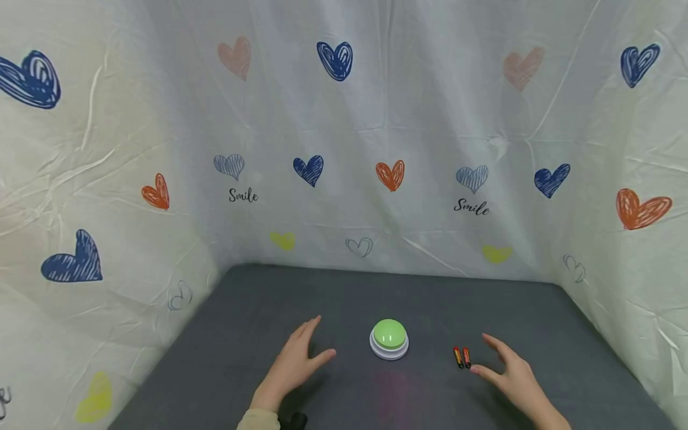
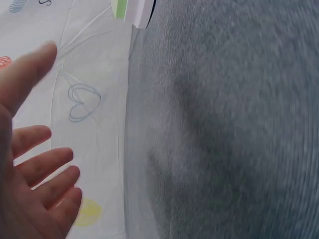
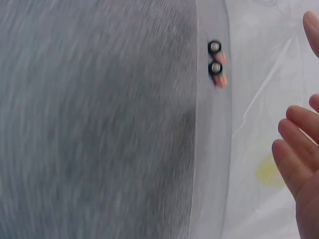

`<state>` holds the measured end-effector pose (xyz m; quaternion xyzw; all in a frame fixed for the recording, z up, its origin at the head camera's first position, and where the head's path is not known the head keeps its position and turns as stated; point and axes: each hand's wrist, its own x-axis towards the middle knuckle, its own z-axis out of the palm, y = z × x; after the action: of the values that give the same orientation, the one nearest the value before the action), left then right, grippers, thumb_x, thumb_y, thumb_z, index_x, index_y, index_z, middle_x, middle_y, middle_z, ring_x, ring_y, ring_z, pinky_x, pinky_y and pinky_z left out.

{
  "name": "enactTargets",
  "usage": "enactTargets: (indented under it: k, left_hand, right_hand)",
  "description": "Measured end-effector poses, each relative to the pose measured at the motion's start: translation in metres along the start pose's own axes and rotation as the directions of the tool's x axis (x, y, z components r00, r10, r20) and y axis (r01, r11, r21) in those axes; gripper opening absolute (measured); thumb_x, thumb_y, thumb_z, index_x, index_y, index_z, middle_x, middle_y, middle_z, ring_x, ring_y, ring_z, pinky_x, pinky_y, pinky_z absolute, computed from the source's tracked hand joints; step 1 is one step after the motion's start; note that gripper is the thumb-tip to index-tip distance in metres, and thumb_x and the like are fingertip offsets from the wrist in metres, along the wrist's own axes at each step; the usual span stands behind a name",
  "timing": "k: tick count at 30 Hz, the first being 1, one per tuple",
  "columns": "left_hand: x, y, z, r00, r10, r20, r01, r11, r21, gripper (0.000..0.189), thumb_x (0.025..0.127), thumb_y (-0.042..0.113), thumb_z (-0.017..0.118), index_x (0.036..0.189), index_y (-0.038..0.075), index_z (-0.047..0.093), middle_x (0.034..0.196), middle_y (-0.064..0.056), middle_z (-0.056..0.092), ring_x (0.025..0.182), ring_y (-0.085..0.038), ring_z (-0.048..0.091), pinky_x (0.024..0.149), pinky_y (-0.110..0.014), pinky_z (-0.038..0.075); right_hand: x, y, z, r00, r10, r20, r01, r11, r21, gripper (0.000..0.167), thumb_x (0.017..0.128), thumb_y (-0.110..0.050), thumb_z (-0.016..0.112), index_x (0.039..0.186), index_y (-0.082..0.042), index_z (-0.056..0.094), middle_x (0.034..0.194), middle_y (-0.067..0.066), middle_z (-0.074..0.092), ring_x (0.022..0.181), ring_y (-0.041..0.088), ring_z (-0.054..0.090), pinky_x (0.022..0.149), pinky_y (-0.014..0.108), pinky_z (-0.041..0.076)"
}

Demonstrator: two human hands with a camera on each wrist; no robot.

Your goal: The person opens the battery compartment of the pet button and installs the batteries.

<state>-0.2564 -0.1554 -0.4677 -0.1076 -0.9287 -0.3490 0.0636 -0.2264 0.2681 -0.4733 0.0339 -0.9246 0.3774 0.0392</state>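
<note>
A round push button [image 1: 389, 334] with a green dome and white base sits mid-table between the hands. Its edge [image 2: 133, 11] also shows at the top of the left wrist view. Two small batteries [image 1: 462, 357], red and yellow with black ends, lie side by side to the right of the button. My left hand [image 1: 292, 367] is over the table left of the button, fingers extended, thumb apart, holding nothing. Close to the batteries on their right is my right hand [image 1: 510, 376], its thumb and fingers spread and nothing between them. The batteries' flat ends [image 3: 215, 67] face the right wrist camera.
A dark grey cloth-like surface covers the table [image 1: 333, 298]. White curtains [image 1: 430, 107] printed with hearts and the word Smile rise behind it and at both sides. Something black [image 1: 294, 420] is at the left wrist, beside a pale sleeve [image 1: 259, 420].
</note>
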Motion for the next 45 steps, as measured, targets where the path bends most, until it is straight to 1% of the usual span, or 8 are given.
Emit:
enactTargets:
  k: [5,9,12,16,21,29,38,45]
  left_hand:
    - [0.003,0.003,0.004,0.999,0.038,-0.035,-0.04,0.998,-0.044,0.079,0.082,0.054,0.062,0.143,0.011,0.036,0.14,-0.017,0.036,0.126,-0.038,0.035,0.094,-0.058,0.035]
    - [0.005,0.006,0.008,0.998,0.057,-0.035,-0.06,0.995,-0.078,0.078,0.082,0.056,0.061,0.142,0.011,0.038,0.14,-0.016,0.037,0.126,-0.038,0.035,0.093,-0.059,0.035]
    - [0.008,0.008,0.012,0.999,0.049,-0.022,-0.051,0.994,-0.094,0.078,0.082,0.056,0.061,0.142,0.011,0.038,0.14,-0.014,0.037,0.127,-0.037,0.035,0.095,-0.058,0.035]
    - [0.012,0.01,0.017,0.999,0.038,-0.001,-0.038,0.993,-0.114,0.079,0.082,0.056,0.061,0.141,0.01,0.038,0.14,-0.015,0.037,0.127,-0.036,0.035,0.095,-0.057,0.035]
    - [0.017,0.013,0.025,0.999,0.035,0.014,-0.032,0.988,-0.15,0.079,0.082,0.055,0.062,0.14,0.008,0.039,0.14,-0.016,0.038,0.127,-0.037,0.034,0.096,-0.058,0.034]
    - [0.025,0.023,0.034,0.999,0.016,0.032,-0.009,0.98,-0.196,0.079,0.081,0.056,0.062,0.14,0.009,0.039,0.141,-0.015,0.037,0.129,-0.038,0.031,0.096,-0.06,0.031]
    - [0.032,0.032,0.042,0.998,0.002,0.055,0.01,0.976,-0.218,0.076,0.082,0.05,0.065,0.14,0.008,0.039,0.14,-0.017,0.038,0.128,-0.039,0.031,0.096,-0.061,0.031]
    - [0.04,0.038,0.048,0.995,0.024,0.102,0.003,0.966,-0.257,0.072,0.084,0.043,0.066,0.141,0.008,0.038,0.141,-0.016,0.037,0.129,-0.037,0.03,0.097,-0.059,0.031]
  right_hand:
    - [0.004,-0.006,0.008,0.998,-0.051,-0.023,0.053,0.995,0.09,0.078,0.077,-0.036,0.074,0.138,-0.001,0.04,0.136,0.023,0.042,0.122,0.04,0.041,0.094,0.05,0.04]
    - [0.007,-0.009,0.016,0.995,-0.091,-0.031,0.095,0.988,0.122,0.076,0.077,-0.032,0.075,0.137,-0.001,0.041,0.135,0.021,0.044,0.123,0.037,0.041,0.096,0.048,0.039]
    - [0.01,-0.012,0.021,0.994,-0.106,-0.027,0.109,0.984,0.139,0.075,0.077,-0.031,0.075,0.137,0.0,0.041,0.136,0.021,0.043,0.123,0.037,0.04,0.096,0.048,0.039]
    - [0.014,-0.016,0.026,0.996,-0.092,-0.014,0.093,0.978,0.186,0.075,0.077,-0.03,0.075,0.137,-0.003,0.041,0.136,0.02,0.043,0.122,0.038,0.042,0.093,0.048,0.041]
    - [0.02,-0.022,0.032,0.997,-0.081,-0.019,0.084,0.975,0.204,0.073,0.077,-0.029,0.075,0.138,-0.006,0.041,0.137,0.018,0.043,0.123,0.037,0.042,0.093,0.049,0.042]
    - [0.034,-0.036,0.045,0.999,-0.05,0.007,0.046,0.96,0.278,0.073,0.076,-0.027,0.077,0.137,-0.006,0.043,0.137,0.017,0.044,0.124,0.033,0.042,0.094,0.043,0.043]
    - [0.05,-0.046,0.061,0.996,-0.084,0.035,0.069,0.95,0.305,0.074,0.075,-0.024,0.078,0.138,-0.005,0.044,0.136,0.016,0.045,0.124,0.031,0.042,0.098,0.044,0.039]
    - [0.057,-0.053,0.075,0.992,-0.114,0.055,0.092,0.947,0.309,0.077,0.074,-0.025,0.078,0.138,-0.002,0.042,0.136,0.018,0.044,0.124,0.033,0.042,0.098,0.045,0.038]
